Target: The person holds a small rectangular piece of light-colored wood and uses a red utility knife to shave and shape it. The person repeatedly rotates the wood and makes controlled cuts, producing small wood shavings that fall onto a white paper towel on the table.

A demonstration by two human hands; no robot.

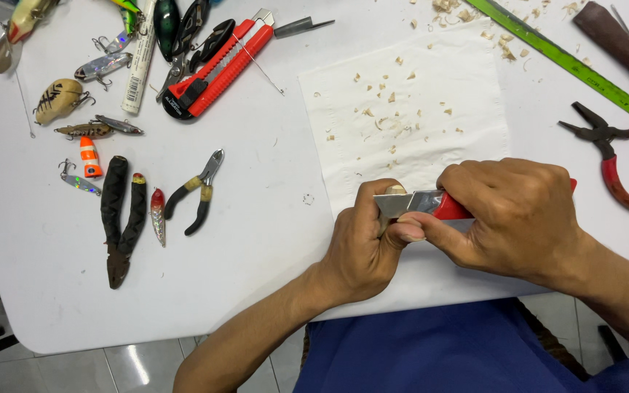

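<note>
White desk [271, 240], near edge — left hand [365, 247] clenched on small wood piece [396, 190]; right hand [518, 218] gripping red utility knife [420, 204], blade on wood, over shavings-strewn paper towel [431, 109].

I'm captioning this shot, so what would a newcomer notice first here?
First, the two hands at the table's near edge: the right hand presses a red utility knife against a small wooden piece gripped in the left hand. Behind them, pale shavings dot a white paper sheet. Far left, fishing lures and pliers lie scattered.
</note>
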